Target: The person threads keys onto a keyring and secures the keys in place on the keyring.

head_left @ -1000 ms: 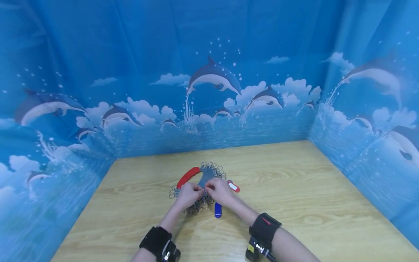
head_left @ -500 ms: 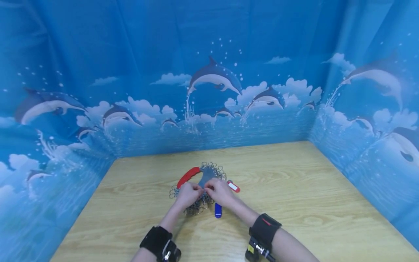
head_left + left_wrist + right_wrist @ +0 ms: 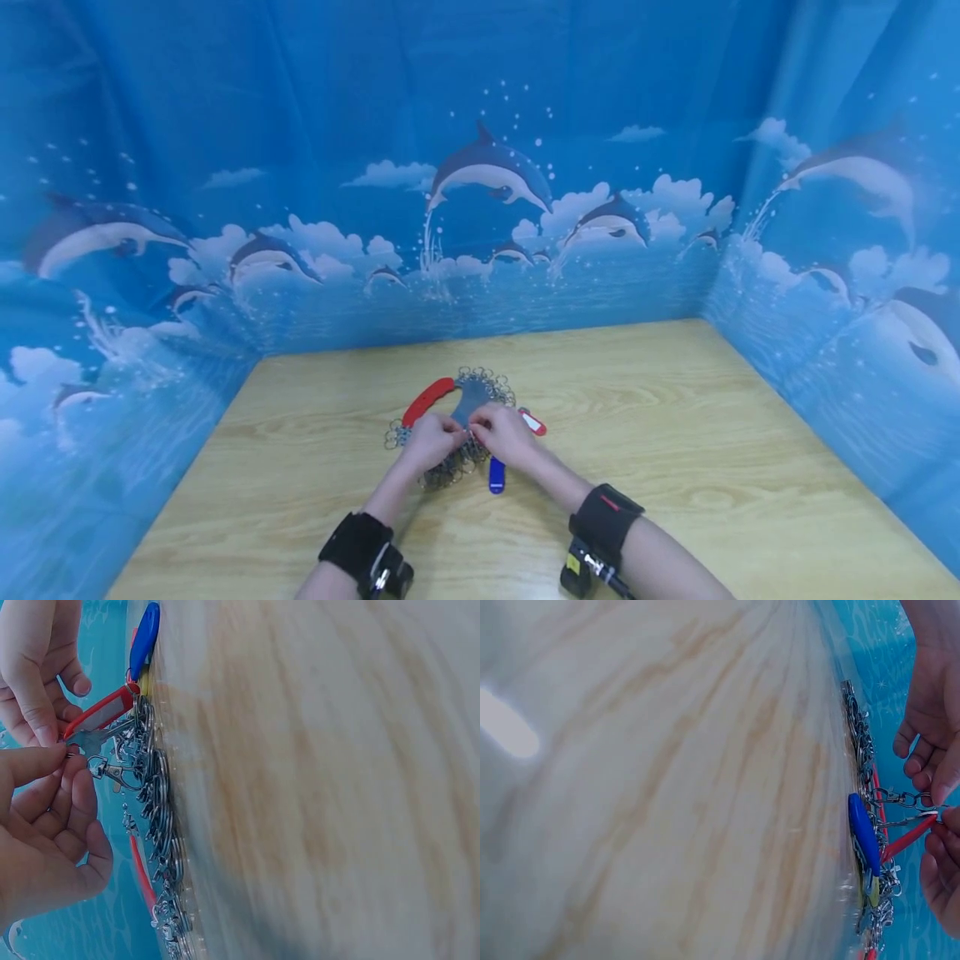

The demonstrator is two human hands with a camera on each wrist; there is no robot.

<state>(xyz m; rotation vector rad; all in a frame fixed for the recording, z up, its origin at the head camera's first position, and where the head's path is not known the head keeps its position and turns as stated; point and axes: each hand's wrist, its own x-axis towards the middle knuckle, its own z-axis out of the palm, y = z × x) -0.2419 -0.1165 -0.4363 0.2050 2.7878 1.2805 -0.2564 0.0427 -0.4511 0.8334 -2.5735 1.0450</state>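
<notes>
My left hand (image 3: 429,442) pinches a thin metal key ring between thumb and fingertips. A swivel clasp (image 3: 112,774) hangs from that ring, raised in front of the pile. Fingertip to fingertip with it, my right hand (image 3: 507,433) pinches one end of a red key tag (image 3: 101,712) with a pale label. A silvery key (image 3: 99,738) runs beside the tag up to the same fingertips; its head is partly hidden there. Under both hands lies a heap of linked metal rings (image 3: 444,475).
Behind the hands lie a curved red handle-like bar (image 3: 427,402) and a grey plate (image 3: 472,398), edged with more rings (image 3: 501,385). A blue key tag (image 3: 497,476) and another red key tag (image 3: 533,422) lie on the wooden table (image 3: 660,433). A dolphin-print curtain (image 3: 345,308) surrounds three sides.
Both hands stay almost in place, fingertips together over the rings, with only slight finger movement. The head view has shifted a little.
</notes>
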